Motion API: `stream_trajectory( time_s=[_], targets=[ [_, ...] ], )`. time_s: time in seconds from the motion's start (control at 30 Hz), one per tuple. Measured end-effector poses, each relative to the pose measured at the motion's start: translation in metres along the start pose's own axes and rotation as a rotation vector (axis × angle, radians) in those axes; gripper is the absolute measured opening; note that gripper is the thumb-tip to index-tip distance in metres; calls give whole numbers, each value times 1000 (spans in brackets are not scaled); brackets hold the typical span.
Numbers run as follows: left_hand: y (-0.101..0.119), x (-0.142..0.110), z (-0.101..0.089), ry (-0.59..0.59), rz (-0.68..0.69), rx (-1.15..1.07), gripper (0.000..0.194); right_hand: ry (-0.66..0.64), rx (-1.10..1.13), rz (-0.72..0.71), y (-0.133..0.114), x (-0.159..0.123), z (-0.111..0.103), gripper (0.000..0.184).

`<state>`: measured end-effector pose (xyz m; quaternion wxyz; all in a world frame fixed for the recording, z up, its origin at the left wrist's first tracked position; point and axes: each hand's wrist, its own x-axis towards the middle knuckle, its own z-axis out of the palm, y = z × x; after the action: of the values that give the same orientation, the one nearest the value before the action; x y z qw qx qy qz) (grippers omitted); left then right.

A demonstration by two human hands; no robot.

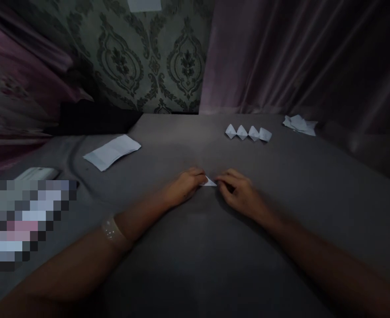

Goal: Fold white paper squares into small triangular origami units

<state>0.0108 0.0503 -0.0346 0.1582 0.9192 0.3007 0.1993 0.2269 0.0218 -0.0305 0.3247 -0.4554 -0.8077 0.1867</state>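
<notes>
A small white folded paper (209, 182), triangular where it shows, lies on the grey cloth between my two hands. My left hand (189, 182) is closed on its left part, with the fingers covering that side. At the paper's right-hand point, the thumb and fingertips of my right hand (237, 190) come together in a pinch. Slight blur and dim light hide the exact contact there. Farther back on the cloth stands a row of several folded paper pieces (241, 132), pointed and diamond-like, side by side.
A stack of white paper sheets (113, 151) lies at the back left, and loose paper pieces (300, 125) lie at the back right. Left of my arm are a white object (38, 173) and a pixelated area. Behind are a dark cloth (95, 118), patterned wall and curtains (248, 57).
</notes>
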Motion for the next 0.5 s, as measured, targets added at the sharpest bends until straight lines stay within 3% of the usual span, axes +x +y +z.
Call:
stream_trajectory(
  time_s=[0.17,0.5],
  targets=[
    [-5,-1,5,25,12,15,26,-119,-289,-86,-16,-10,1,30],
    [-11,-1,6,24,11,-27,27,-268,-547,-111,-21,-6,-4,29]
  ],
)
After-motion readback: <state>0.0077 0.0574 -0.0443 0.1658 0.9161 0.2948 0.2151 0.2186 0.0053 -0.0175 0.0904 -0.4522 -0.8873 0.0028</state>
